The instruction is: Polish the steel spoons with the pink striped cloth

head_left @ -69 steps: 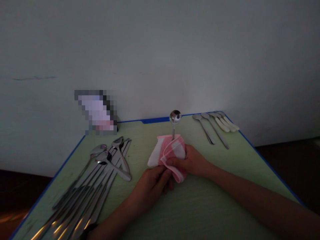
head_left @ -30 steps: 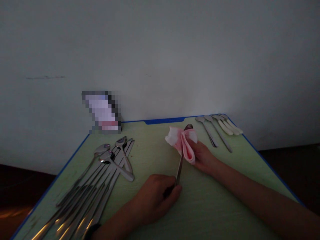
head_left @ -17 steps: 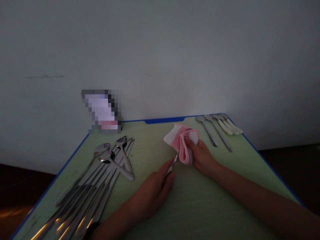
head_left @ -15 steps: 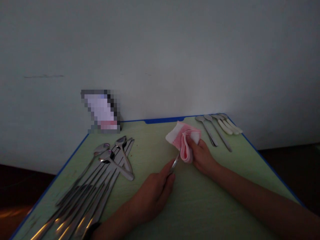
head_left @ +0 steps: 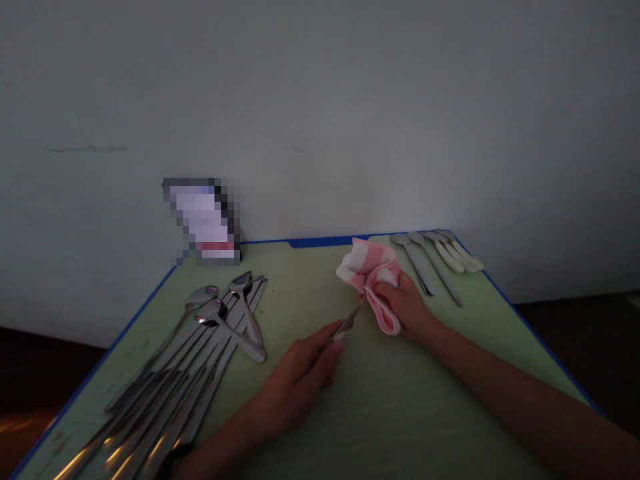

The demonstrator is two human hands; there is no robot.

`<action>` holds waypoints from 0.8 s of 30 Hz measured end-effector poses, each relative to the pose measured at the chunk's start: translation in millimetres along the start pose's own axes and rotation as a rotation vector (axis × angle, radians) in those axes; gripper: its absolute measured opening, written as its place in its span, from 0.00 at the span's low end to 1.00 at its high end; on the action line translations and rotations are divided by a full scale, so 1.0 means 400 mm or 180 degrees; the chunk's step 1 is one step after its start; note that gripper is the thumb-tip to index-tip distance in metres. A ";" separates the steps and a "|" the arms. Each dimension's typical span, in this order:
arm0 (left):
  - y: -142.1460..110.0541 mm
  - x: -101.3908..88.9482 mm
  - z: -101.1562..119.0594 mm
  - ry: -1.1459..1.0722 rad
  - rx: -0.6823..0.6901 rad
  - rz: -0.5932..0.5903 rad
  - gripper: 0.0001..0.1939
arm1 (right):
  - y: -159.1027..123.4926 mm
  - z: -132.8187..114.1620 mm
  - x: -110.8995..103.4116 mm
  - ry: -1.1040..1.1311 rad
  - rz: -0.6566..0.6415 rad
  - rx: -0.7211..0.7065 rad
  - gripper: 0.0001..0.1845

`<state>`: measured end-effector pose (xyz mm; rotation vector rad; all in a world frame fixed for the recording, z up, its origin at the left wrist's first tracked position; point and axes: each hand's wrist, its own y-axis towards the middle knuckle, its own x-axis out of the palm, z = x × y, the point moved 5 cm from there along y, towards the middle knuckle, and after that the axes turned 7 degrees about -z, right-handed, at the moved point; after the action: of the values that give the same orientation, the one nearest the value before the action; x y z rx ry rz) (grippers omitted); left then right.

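Left grip (head_left: 306, 375) snug around a slim silvery metal utensil (head_left: 347, 325), right grip (head_left: 406, 305) tight on a bunched pink-and-white cloth (head_left: 371, 259).

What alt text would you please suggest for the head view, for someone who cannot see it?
A left hand holds a metal utensil, its far end hidden by a pink-and-white cloth in the right hand, over a green table. Metal cutlery lies at left, more cutlery at back right.
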<state>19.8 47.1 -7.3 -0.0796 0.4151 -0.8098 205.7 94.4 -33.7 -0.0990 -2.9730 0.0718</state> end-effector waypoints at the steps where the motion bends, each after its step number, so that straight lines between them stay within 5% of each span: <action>1: 0.000 0.001 0.000 -0.0027 0.0002 -0.0006 0.24 | 0.001 -0.002 0.002 0.0062 -0.0074 0.0010 0.10; 7: -0.005 0.005 0.005 0.0175 0.0107 -0.0048 0.23 | -0.005 -0.020 0.014 -0.0192 -0.0347 -0.0090 0.16; 15: -0.005 0.004 -0.003 0.0242 0.0176 -0.0024 0.22 | -0.022 -0.032 -0.001 -0.0707 0.0072 -0.0270 0.25; 24: 0.008 0.003 0.004 0.0411 0.0330 0.0205 0.22 | -0.065 0.004 0.072 0.0555 0.0264 -0.0020 0.20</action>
<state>23.5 48.4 -7.2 0.0827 0.4943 -0.7740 175.4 70.3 -29.1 -0.2179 -2.7945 0.0608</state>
